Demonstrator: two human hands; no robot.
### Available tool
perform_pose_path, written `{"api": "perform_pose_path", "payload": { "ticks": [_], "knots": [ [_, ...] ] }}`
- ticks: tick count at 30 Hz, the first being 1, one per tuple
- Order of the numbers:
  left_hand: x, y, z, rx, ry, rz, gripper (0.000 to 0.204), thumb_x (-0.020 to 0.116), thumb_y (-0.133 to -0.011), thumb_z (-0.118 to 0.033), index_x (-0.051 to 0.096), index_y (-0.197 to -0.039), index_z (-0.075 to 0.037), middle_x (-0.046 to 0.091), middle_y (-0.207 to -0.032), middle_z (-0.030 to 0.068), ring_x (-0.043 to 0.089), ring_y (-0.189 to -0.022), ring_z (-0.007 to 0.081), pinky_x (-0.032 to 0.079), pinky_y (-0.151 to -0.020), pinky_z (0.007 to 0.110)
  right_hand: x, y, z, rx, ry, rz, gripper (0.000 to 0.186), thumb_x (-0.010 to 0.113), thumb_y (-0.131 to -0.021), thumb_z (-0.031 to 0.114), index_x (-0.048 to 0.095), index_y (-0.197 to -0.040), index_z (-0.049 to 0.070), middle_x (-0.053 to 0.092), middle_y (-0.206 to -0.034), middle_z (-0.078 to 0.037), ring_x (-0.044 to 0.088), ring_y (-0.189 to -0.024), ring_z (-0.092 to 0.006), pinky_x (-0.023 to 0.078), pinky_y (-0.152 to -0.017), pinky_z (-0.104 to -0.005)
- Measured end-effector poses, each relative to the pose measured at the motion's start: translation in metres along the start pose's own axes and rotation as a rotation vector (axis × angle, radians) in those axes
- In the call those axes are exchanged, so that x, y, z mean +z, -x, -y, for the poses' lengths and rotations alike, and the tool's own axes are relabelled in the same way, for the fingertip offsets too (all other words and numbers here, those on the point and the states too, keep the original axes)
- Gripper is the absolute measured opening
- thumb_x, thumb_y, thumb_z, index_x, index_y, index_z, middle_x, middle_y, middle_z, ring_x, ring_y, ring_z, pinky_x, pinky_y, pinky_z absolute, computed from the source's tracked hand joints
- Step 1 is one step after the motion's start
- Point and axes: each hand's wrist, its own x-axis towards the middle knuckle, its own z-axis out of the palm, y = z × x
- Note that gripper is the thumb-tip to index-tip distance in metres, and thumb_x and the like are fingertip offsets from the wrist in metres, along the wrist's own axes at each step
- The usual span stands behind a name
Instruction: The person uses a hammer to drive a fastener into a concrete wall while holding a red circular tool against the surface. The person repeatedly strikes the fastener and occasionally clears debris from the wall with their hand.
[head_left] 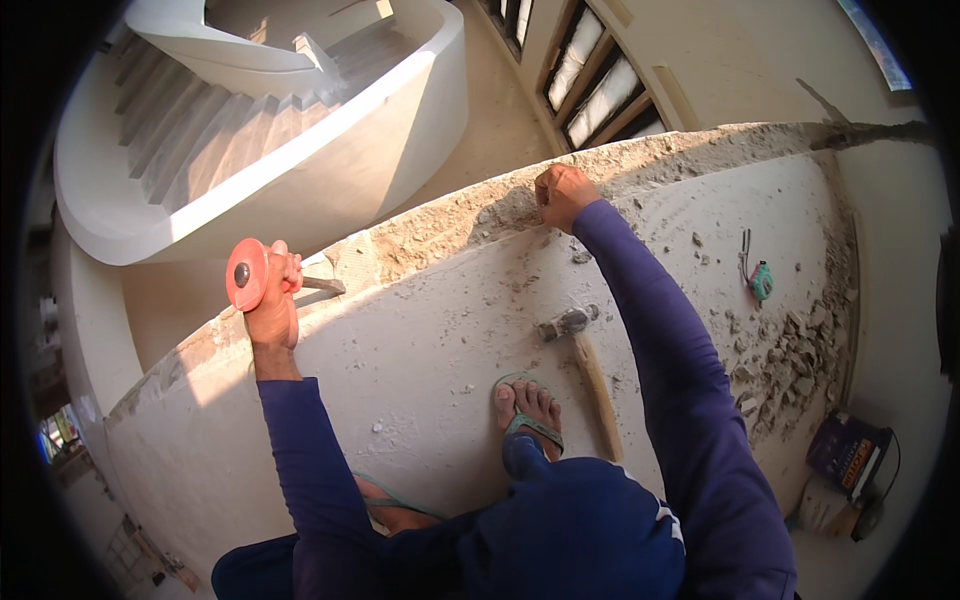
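My left hand (pixel 272 315) grips a chisel with a round red hand guard (pixel 248 275); its metal shaft (pixel 322 285) reaches right to the chipped, broken concrete edge (pixel 410 240). My right hand (pixel 564 197) is on that rough edge further right, its fingers curled, with what they hold, if anything, hidden. A hammer with a steel head and wooden handle (pixel 593 390) lies on the white slab beside my foot. Small broken fragments are scattered around it.
A curved white staircase (pixel 260 190) lies below beyond the edge. On the slab at right are a teal tape measure (pixel 760 282) and a pile of rubble (pixel 800 355). A purple bucket (pixel 840 450) sits at lower right. Dark framed panels (pixel 590 75) are at the top.
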Motion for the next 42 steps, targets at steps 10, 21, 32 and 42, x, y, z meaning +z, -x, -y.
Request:
{"api": "perform_pose_path", "payload": {
  "ticks": [10, 21, 32, 42],
  "knots": [
    [-0.015, -0.006, 0.006, -0.003, 0.025, -0.038, 0.030, 0.067, -0.100, -0.011, 0.046, -0.078, -0.011, 0.042, -0.067, -0.0035, 0.038, -0.062, 0.0085, 0.050, -0.089, 0.035, -0.109, 0.163, -0.018, 0.321, 0.219, 0.250, 0.032, 0.084, -0.079, 0.025, 0.077, -0.102, 0.005, 0.073, -0.108, -0.014, 0.069, -0.105, -0.0325, 0.055, -0.091, -0.0419],
    [-0.001, -0.004, 0.000, -0.028, -0.067, -0.018, 0.036, 0.065, -0.102, -0.015, 0.044, -0.073, -0.011, 0.039, -0.068, -0.0033, 0.035, -0.063, 0.0084, 0.048, -0.093, 0.033, 0.037, 0.085, 0.038, -0.068, 0.263, -0.172, 0.059, 0.045, -0.105, 0.050, 0.034, -0.160, 0.031, 0.031, -0.166, -0.006, 0.028, -0.153, -0.0317, 0.019, -0.124, -0.0565],
    [-0.015, -0.005, 0.003, -0.024, 0.022, -0.057, 0.033, 0.064, -0.102, -0.014, 0.047, -0.073, -0.009, 0.043, -0.066, -0.0012, 0.038, -0.062, 0.0099, 0.047, -0.097, 0.037, -0.006, 0.125, -0.109, 0.485, 0.380, -0.299, 0.058, 0.028, -0.109, 0.051, 0.020, -0.164, 0.036, 0.019, -0.171, 0.000, 0.016, -0.158, -0.0260, 0.010, -0.127, -0.0521],
    [-0.002, -0.028, -0.009, -0.127, -0.068, 0.068, 0.039, 0.065, -0.103, -0.016, 0.044, -0.071, -0.012, 0.040, -0.064, -0.0020, 0.041, -0.063, 0.0107, 0.050, -0.084, 0.035, -0.036, 0.212, -0.113, 0.708, 0.269, -0.517, 0.043, 0.057, -0.101, 0.029, 0.059, -0.139, 0.009, 0.051, -0.147, -0.017, 0.051, -0.133, -0.0352, 0.036, -0.109, -0.0577]
  ]
}}
